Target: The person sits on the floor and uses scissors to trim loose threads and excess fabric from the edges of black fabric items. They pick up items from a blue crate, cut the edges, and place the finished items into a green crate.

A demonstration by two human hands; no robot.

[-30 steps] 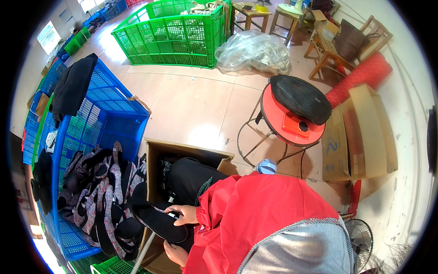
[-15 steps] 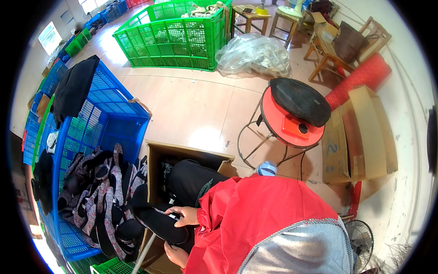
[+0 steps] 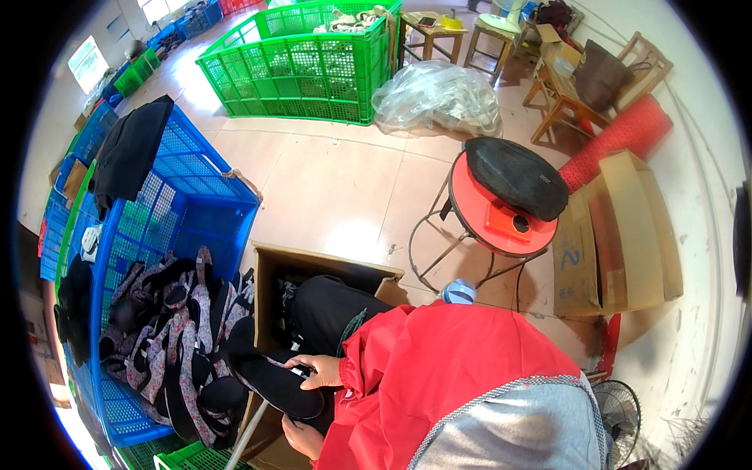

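The person's right hand (image 3: 317, 371) has its thumb laid over the black, padded-looking fabric piece with a thin pale line along its edge (image 3: 286, 389), the fingers curled at the far edge in a light pinch. The left hand (image 3: 301, 439) is at the near side, half-closed, with its fingertips by the lower edge; how firmly it grips cannot be told, since the piece and the sleeve hide part of it.

The piece, shaped rather like a soft shoe, is just in front of the red smock (image 3: 462, 345), over the near-left part of the open brown cardboard box (image 3: 265, 301). Its left end reaches toward the heap of black and floral cloth pieces (image 3: 188, 337) in the blue perforated plastic crate (image 3: 211, 227); where it ends against them is hard to make out.

It should be light and not fragile, soft enough to bend and fold, perhaps firmer along the rounded part. The matt cloth is unlikely to slip. A good hold would be thumb and fingers across the edge, with the other hand supporting the near side; gripped at one end alone, it would probably sag.

Beyond the box, to the right, is a round red-topped stool (image 3: 470, 188); farther off, toward the left, stands a large green plastic crate (image 3: 298, 94).
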